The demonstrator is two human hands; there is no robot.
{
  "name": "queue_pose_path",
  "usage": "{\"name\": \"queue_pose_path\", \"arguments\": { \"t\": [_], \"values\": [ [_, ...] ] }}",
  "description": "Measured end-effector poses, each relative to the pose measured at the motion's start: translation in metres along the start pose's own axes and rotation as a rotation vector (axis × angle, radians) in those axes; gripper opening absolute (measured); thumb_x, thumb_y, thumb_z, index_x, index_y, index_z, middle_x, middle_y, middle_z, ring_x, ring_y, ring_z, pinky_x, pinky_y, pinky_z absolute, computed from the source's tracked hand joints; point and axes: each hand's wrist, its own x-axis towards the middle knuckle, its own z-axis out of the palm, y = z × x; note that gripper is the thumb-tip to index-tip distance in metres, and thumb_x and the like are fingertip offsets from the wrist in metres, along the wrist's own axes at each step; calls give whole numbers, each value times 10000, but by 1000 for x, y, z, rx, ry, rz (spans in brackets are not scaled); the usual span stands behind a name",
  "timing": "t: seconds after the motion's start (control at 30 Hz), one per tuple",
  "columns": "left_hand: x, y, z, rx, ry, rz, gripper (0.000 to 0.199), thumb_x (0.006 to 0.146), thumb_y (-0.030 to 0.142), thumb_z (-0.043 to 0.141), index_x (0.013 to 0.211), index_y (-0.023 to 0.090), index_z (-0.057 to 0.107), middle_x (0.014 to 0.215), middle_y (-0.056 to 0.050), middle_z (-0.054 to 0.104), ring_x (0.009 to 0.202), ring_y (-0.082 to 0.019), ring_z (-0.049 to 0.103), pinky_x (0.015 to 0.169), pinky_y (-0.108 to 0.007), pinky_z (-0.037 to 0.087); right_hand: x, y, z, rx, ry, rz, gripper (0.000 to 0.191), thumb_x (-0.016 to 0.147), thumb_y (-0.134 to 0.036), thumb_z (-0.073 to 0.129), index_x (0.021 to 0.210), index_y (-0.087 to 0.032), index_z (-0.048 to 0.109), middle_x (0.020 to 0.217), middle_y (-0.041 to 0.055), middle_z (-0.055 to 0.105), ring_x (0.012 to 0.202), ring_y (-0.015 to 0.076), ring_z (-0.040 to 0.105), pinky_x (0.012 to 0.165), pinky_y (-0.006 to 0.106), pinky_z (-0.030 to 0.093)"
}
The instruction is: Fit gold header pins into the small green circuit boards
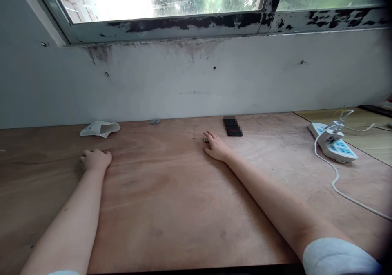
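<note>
My left hand [96, 159] rests on the left of the wooden table, its fingers curled in and the thumb toward the right. Its palm faces down, so whatever lies inside is hidden. Just beyond it lies a white paper-like pouch [99, 129] with its mouth open to the right; the hand does not touch it. My right hand [216, 146] is right of the middle with fingers and thumb apart. Between them sits a small light-coloured piece [206, 140], too small to name; whether the fingertips touch it I cannot tell. A dark, pixelated rectangular object [234, 128] lies beyond this hand.
A small grey flat item [154, 121] lies near the wall. To the right, a white power strip [333, 142] holds plugs, and its white cable [337, 183] runs toward the right edge. A lighter board [375, 140] adjoins the table [159, 209]. Behind is a window [183, 1].
</note>
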Motion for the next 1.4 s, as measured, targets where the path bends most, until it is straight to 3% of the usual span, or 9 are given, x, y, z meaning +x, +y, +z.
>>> {"name": "queue_pose_path", "arguments": {
  "t": [0.17, 0.3, 0.43, 0.53, 0.63, 0.8, 1.17, 1.3, 1.4],
  "values": [
    [-83, 72, -21, -100, 161, 382, 473, 923, 356, 370, 1191, 68, 633, 1234, -246, 556, 1122, -392, 533, 865, -456, 451, 0, 11, -5, 100, 127, 145, 637, 752, -115, 546, 1386, -104, 483, 1391, 166, 520, 1319, 265, 444, 1119, 389, 354],
    [-168, 127, -41, -219, 221, 718, 387, 924, 320, 396, 1128, 140, 673, 1182, -205, 575, 1081, -363, 535, 862, -467, 445, 0, 16, -6, 86, 107, 196, 511, 751, -80, 544, 1260, -113, 578, 1243, 144, 624, 1180, 263, 528, 1032, 372, 417],
    [-245, 167, -55, -379, 241, 1024, 327, 922, 294, 458, 1158, 197, 662, 1267, -159, 558, 1131, -322, 509, 925, -462, 418, 1, 20, -6, 9, 53, 162, 503, 779, -75, 547, 1278, -121, 581, 1239, 132, 638, 1166, 268, 533, 1008, 358, 421],
    [-279, 185, -62, -477, 208, 1183, 310, 928, 288, 475, 1168, 219, 659, 1270, -132, 575, 1158, -305, 493, 945, -450, 411, 1, 27, -8, -26, 47, 147, 442, 822, -50, 506, 1245, -124, 609, 1222, 122, 653, 1157, 243, 552, 1006, 319, 416],
    [-283, 192, -63, -548, 164, 1248, 319, 924, 284, 488, 1194, 230, 648, 1242, -111, 606, 1170, -295, 486, 951, -439, 415, -2, 34, -12, -32, 63, 125, 341, 892, -84, 484, 1189, -133, 644, 1170, 110, 677, 1107, 219, 581, 983, 289, 423],
    [-260, 190, -58, -647, 123, 1209, 452, 892, 329, 556, 1321, 186, 565, 1365, -126, 571, 1289, -314, 419, 1041, -471, 364, -6, 38, -18, -45, 74, 110, 232, 916, -188, 555, 1102, -155, 689, 1083, 102, 696, 1053, 225, 600, 941, 294, 438],
    [-258, 185, -58, -660, 75, 1356, 271, 927, 236, 514, 1151, 187, 657, 1166, -101, 673, 1152, -270, 542, 964, -438, 399, -13, 28, -22, -121, 97, 194, 200, 957, -203, 503, 1016, -140, 683, 1047, 180, 654, 1020, 281, 596, 917, 366, 455],
    [-255, 186, -57, -679, 49, 1370, 258, 927, 247, 531, 1146, 195, 657, 1154, -94, 673, 1138, -267, 546, 950, -423, 413, -13, 11, -17, 133, 217, 153, 272, 985, -229, 440, 1135, -149, 652, 1143, 154, 623, 944, 226, 629, 877, 346, 497],
    [-254, 187, -56, -675, 49, 1363, 250, 933, 260, 535, 1142, 193, 653, 1152, -91, 667, 1133, -270, 543, 937, -418, 421, -10, -6, -12, 407, 180, 2, 261, 970, -216, 447, 1083, -166, 677, 1104, 100, 649, 861, 170, 647, 829, 303, 521]
  ]
}}
